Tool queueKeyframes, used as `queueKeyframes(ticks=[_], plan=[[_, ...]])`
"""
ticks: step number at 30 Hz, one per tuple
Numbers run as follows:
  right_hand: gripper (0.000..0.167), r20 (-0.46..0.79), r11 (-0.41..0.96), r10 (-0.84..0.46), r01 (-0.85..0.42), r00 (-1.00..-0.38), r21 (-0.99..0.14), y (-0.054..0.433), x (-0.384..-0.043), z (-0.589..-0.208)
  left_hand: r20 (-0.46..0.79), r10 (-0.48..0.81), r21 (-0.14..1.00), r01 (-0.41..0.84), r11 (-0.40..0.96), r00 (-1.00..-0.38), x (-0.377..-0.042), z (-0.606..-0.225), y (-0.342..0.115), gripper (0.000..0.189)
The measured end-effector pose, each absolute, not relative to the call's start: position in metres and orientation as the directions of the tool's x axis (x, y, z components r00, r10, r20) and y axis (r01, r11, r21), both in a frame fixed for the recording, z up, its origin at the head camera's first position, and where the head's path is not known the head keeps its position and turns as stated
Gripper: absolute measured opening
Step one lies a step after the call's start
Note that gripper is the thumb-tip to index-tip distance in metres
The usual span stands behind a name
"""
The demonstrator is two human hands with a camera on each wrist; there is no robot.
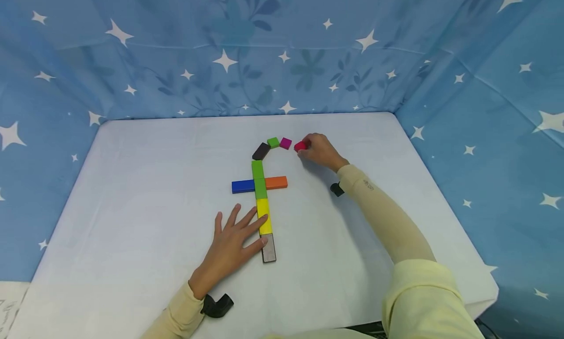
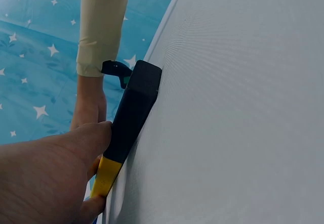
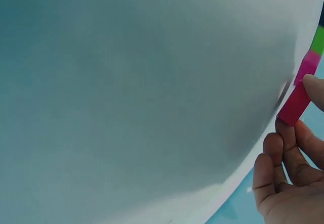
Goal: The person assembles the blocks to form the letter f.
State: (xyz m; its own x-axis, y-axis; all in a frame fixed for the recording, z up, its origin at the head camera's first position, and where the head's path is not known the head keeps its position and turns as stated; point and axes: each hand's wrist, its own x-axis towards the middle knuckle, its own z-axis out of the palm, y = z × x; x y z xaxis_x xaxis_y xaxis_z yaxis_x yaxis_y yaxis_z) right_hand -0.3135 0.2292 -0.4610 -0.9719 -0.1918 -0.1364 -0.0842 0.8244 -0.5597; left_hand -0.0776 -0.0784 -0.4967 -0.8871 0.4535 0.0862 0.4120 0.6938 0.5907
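My right hand pinches a red block between thumb and fingers, just right of a magenta block. In the right wrist view, this red block is at the fingertips, close to the magenta one. My left hand lies with spread fingers beside the lower column, a fingertip on the yellow block and the thumb at the grey block. Up close in the left wrist view, the thumb touches the dark side of that end block.
Two green blocks continue the column upward, flanked by a blue block and an orange block. Above, a black block and a small green block curve toward the magenta one. Blue star-patterned curtains surround the white table.
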Motion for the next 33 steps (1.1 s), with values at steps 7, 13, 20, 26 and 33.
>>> queueKeyframes(ticks=[7, 13, 20, 26, 33], plan=[[0.036, -0.112, 0.831, -0.22, -0.126, -0.969, -0.541, 0.217, -0.307, -0.464, 0.094, 0.447, 0.6, 0.409, 0.687, -0.89, -0.078, -0.5, -0.08, 0.057], [0.037, -0.1, 0.843, -0.201, -0.12, -0.975, -0.525, 0.212, -0.304, -0.465, 0.096, 0.452, 0.594, 0.415, 0.689, -0.887, -0.079, -0.502, -0.079, 0.057], [0.037, -0.084, 0.858, -0.176, -0.112, -0.981, -0.501, 0.207, -0.303, -0.466, 0.096, 0.454, 0.594, 0.417, 0.688, -0.886, -0.078, -0.5, -0.079, 0.057], [0.035, -0.066, 0.864, -0.174, -0.12, -0.983, -0.489, 0.205, -0.303, -0.467, 0.089, 0.455, 0.599, 0.412, 0.687, -0.886, -0.078, -0.499, -0.079, 0.057], [0.035, -0.063, 0.864, -0.167, -0.115, -0.984, -0.491, 0.206, -0.302, -0.466, 0.095, 0.457, 0.598, 0.418, 0.684, -0.884, -0.078, -0.499, -0.079, 0.057]])
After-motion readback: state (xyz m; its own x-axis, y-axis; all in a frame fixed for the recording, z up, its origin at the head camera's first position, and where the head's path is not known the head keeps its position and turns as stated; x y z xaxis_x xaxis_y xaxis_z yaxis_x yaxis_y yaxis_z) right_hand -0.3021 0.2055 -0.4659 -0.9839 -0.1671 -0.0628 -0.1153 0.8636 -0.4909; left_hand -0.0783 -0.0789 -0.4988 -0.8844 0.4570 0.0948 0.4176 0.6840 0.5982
